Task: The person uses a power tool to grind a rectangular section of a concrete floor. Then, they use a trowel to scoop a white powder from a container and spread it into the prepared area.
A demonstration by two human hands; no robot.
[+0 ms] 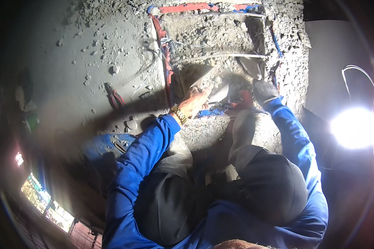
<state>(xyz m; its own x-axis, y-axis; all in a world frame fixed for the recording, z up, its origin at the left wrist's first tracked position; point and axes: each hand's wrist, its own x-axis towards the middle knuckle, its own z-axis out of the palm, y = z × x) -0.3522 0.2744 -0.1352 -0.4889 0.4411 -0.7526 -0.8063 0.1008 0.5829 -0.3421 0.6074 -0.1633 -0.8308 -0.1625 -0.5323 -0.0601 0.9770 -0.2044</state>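
Observation:
My left hand [196, 100], bare with a gold watch at the wrist, reaches into a recess in broken concrete. Its fingers close on a pale, bent, scoop-like piece [220, 94] with grey rubble [210, 83] lying in it. My right hand [266, 91], in a grey glove, is closed at the right side of the recess. Just beyond its fingers lies a rounded grey blade [250, 67], like a trowel's; the grip seems to be inside the glove, partly hidden. Red and blue strips [164, 41] line the recess edge.
Red-handled pliers [115, 98] lie on the dusty grey surface to the left, among loose stones [114, 69]. Thin wires [164, 43] stick out at the recess's left edge, and bars [220, 55] cross it. A blue bag-like thing [108, 144] sits nearby. A bright lamp [355, 128] glares at right.

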